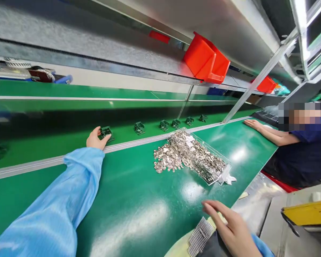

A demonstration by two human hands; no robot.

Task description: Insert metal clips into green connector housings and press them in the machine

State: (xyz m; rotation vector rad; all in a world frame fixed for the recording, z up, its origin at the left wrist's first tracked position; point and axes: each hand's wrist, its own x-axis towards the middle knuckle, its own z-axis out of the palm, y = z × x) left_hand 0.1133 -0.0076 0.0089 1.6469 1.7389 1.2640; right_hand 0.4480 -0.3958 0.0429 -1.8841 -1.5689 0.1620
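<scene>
My left hand (96, 138), in a light blue sleeve, reaches to the green belt at the back and grips a small green circuit board assembly (106, 132) between thumb and fingers. My right hand (228, 225) hovers over the near edge of the bench with its fingers stretched out and apart. Beneath and beside it lies a flat silvery sheet of small rectangular pieces (200, 235), on a pale yellow surface. A heap of small metal parts (169, 159) spills on the green bench from a clear plastic tray (217, 151) filled with more of them.
Several similar board assemblies (139, 127) stand in a row along the belt (55, 142). A metal rail (133, 143) separates belt from bench. Above, a shelf carries a red bin (207, 59). At the right, a co-worker's arm (267, 132) rests on the bench.
</scene>
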